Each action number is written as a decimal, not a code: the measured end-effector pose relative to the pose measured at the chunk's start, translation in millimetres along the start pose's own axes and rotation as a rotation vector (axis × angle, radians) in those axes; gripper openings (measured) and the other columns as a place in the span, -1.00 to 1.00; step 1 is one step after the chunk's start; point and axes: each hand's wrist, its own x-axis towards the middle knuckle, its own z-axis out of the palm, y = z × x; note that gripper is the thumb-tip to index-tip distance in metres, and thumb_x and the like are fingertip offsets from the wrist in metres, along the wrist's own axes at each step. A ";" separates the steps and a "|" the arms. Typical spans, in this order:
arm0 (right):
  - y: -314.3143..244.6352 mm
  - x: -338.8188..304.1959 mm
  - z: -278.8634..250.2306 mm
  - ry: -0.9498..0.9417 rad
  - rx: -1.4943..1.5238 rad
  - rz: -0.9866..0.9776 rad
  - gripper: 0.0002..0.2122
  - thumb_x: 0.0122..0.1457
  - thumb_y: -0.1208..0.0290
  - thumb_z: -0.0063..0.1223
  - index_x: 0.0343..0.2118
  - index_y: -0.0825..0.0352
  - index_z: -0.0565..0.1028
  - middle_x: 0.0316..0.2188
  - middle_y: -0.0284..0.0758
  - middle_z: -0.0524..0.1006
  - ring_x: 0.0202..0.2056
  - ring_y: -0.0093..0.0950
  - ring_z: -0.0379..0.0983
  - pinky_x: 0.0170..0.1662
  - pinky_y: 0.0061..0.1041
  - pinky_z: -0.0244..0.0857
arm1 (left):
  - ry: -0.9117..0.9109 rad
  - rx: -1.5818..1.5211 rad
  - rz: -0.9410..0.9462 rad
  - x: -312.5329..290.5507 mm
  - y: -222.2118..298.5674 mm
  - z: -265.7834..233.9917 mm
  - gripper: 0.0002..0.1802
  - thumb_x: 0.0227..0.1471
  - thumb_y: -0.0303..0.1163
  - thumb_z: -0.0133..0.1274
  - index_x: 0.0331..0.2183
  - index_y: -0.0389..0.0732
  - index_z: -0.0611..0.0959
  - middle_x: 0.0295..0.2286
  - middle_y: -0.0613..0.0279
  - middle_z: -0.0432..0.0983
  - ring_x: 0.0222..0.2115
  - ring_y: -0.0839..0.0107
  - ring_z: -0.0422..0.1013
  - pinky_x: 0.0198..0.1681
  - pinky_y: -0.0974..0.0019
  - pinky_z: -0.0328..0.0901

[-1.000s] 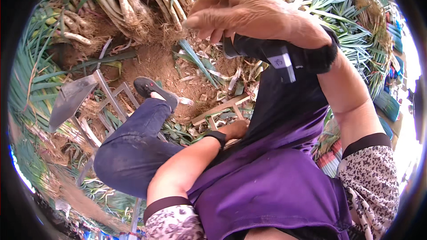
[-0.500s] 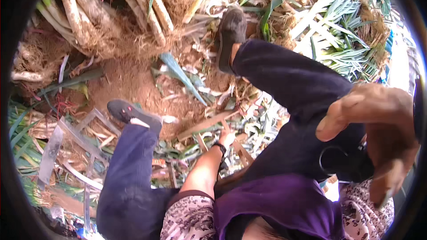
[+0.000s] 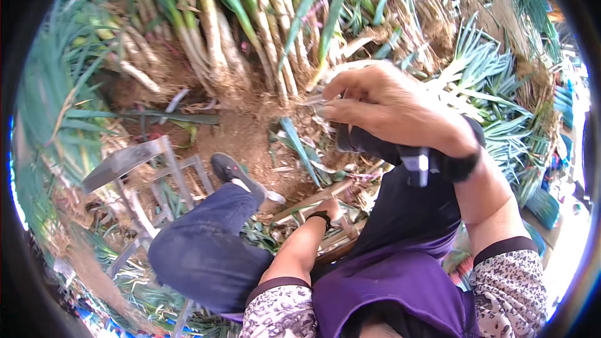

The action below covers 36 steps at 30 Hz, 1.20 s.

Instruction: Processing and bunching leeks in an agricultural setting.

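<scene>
Two hands work apart: our left hand (image 3: 330, 208) reaches down between our knees, its grip hidden. Farther out, our right hand (image 3: 383, 105) pinches a pale papery leek skin (image 3: 318, 105); it could tear short, we judge, beside the earthy white-stalked leek bundle (image 3: 244, 44).

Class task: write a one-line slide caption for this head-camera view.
Seated person's right hand raised near soil-caked pale green-onion stalks; left hand low among trimmed leaves.

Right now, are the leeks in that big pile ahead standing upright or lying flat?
Lying flat. The leeks lie heaped on the soil, white stalks and muddy roots toward the person, green tops away. The right hand hovers near the roots.
</scene>
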 end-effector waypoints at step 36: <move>53.1 3.2 146.6 0.275 0.465 -0.060 -0.82 -0.05 0.37 0.00 -0.60 0.41 0.45 -0.73 -0.37 0.38 -0.67 -0.59 0.33 -0.60 -0.50 0.23 | 0.991 -0.786 0.560 -221.1 50.9 -286.1 -0.48 0.06 -0.10 0.04 -0.06 -0.28 0.44 -0.41 0.16 0.53 -0.52 0.42 0.47 -0.49 0.45 0.34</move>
